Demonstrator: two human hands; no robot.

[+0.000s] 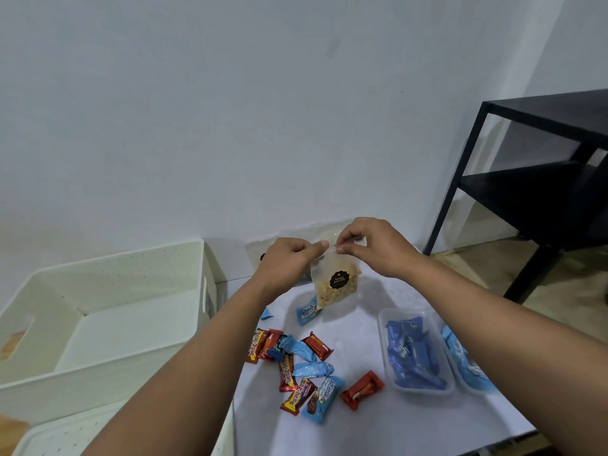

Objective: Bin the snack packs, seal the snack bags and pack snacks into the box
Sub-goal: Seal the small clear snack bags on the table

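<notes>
- The clear snack bag [335,284], filled with pale yellow-brown snack pieces and bearing a round black sticker, is held upright above the white table [378,422], its lower corner just over a light blue pack [306,312].
- The left hand [289,263] is closed in a pinch on the bag's top edge at its left end, thumb and fingers pressed together on the strip.
- The right hand [371,246] pinches the same top edge at the bag's right end, fingertips curled down and closed on the plastic.
- Nearer the person than the bag, a loose heap of snack packs [296,370] lies on the table: red and yellow bars mixed with light blue ones, and a red pack [362,390] a little apart.
- Right of the bag and nearer the person, a clear plastic tray [383,327] holds dark blue packs [411,353]; a second tray [467,363] with light blue packs lies just beside it, partly hidden by the right forearm.
- Left of the bag stands a white box [115,324], open on top.
- Behind the bag, against the wall, more clear bags [306,233] lie flat.
</notes>
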